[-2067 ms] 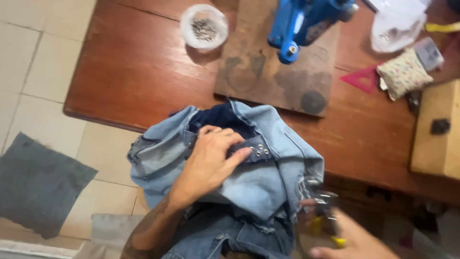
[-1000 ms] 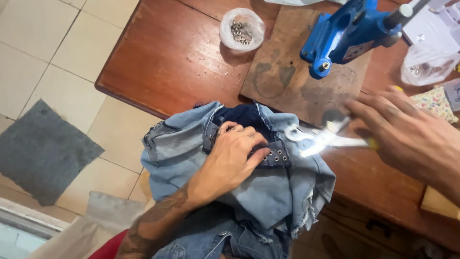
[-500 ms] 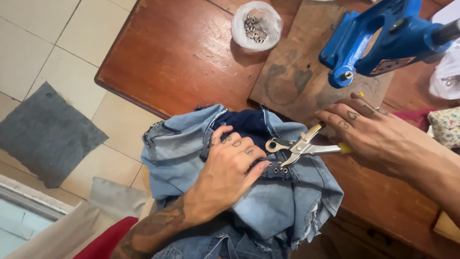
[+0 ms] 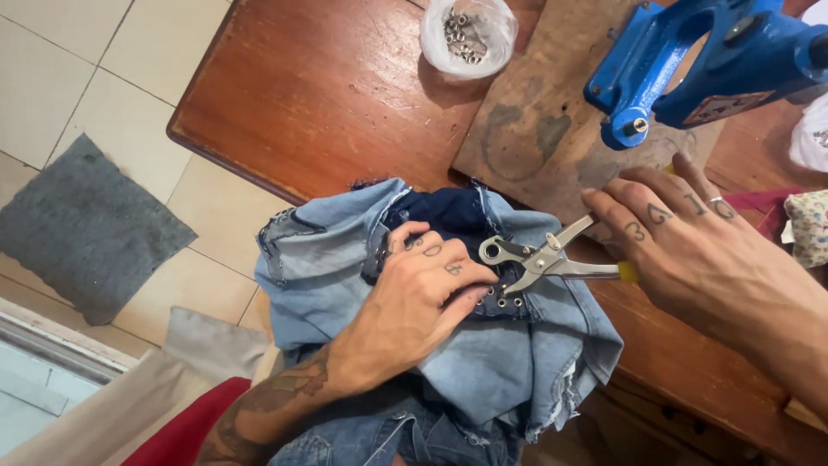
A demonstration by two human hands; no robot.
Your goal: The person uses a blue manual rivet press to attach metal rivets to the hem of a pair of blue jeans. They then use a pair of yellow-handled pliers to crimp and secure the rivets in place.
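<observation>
Denim garment (image 4: 483,380): bunched at worktop (image 4: 328,95) edge. L hand (image 4: 423,298) flat on it, pinning eyelet strip. R hand (image 4: 699,246) grips punch pliers (image 4: 539,259), long axis pointing left at strip, jaws apart, touching L fingertips.

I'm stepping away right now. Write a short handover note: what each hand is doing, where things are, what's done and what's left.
Left hand: pressed flat on the denim garment, pinning its dark eyelet strip at the table edge.
Right hand: holds the pliers, jaws open, just above the strip.
Nearby: blue press on a board, bag of eyelets behind.
Done: several eyelets sit in the strip.
Left: pliers have not closed on anything yet.
</observation>
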